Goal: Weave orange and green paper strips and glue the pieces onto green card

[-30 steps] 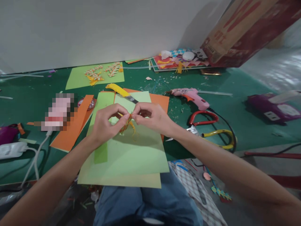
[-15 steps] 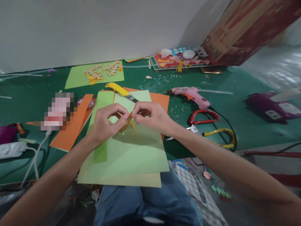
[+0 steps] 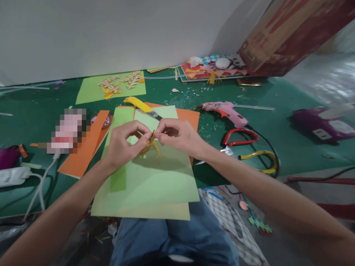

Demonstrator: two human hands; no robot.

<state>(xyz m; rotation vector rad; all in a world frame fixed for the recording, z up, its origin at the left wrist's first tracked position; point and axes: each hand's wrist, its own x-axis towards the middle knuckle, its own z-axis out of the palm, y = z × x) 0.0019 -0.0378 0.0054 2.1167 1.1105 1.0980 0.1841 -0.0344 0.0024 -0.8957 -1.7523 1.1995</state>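
Over the stacked green paper sheets (image 3: 163, 181), my left hand (image 3: 126, 142) pinches a small woven orange-and-green paper strip piece (image 3: 151, 141). My right hand (image 3: 181, 136) meets it fingertip to fingertip, its thumb and forefinger closed on the right edge of the same piece. Thin yellow threads (image 3: 158, 153) hang below the fingers. Most of the piece is covered by the fingers. Just beyond my hands lies a yellow-handled utility knife (image 3: 141, 106), its blade tip close to my right knuckles.
To the right lie a pink glue gun (image 3: 227, 112) and scissors (image 3: 240, 136) with red and yellow handles, partly under my right forearm. Orange paper strips (image 3: 83, 159) and a blurred-out pink device (image 3: 68, 129) are at left. Woven pieces (image 3: 111, 85) rest on a green sheet behind.
The woven paper piece has turned between my fingertips, showing a darker, narrower edge. Both hands stay in nearly the same place.
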